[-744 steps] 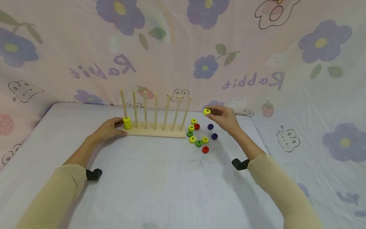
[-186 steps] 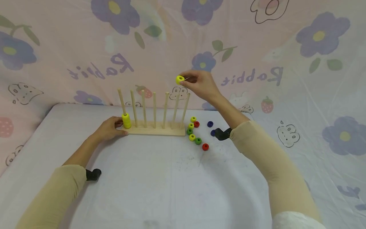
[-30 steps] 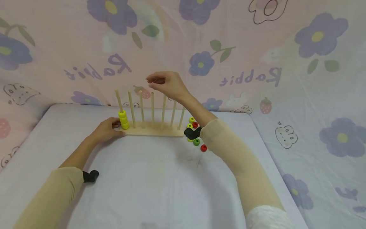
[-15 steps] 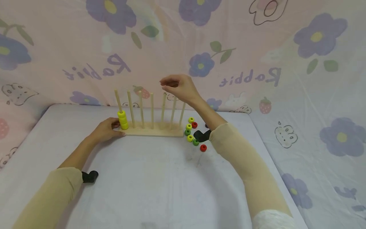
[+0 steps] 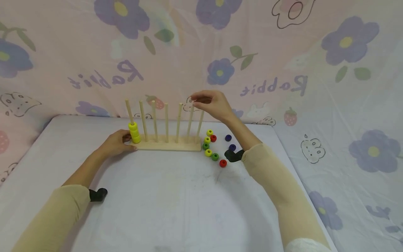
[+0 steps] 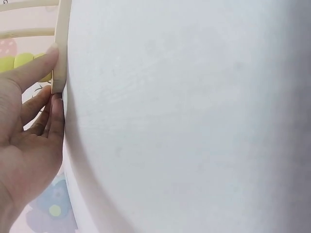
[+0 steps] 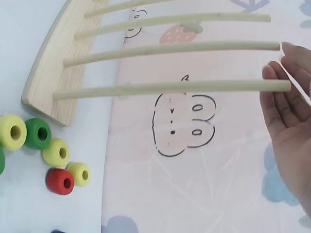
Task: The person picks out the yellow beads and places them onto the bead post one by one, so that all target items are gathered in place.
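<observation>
A wooden peg rack (image 5: 170, 145), a flat base with a row of several upright pegs, stands near the back of the table. On its leftmost peg sits a stack of yellow beads (image 5: 134, 133). My left hand (image 5: 117, 144) grips the base's left end; the left wrist view shows the thumb (image 6: 36, 69) on top of the base and the fingers by its end and underside. Beside the tops of the right-hand pegs hovers my right hand (image 5: 213, 104), holding nothing, fingers loosely bent. In the right wrist view its fingers are close to two peg tips.
Right of the rack lie loose beads: yellow (image 5: 208, 153), green (image 5: 215, 156), red (image 5: 223, 163) and dark blue (image 5: 228, 138). A printed cloth (image 5: 176, 63) hangs behind the white table (image 5: 163, 196). Each wrist carries a black mount (image 5: 98, 195).
Since the 6.2 s frame, the yellow bead in my right hand has joined the leftmost stack. Over the last second that hand moved right and down. My left hand stays on the base.
</observation>
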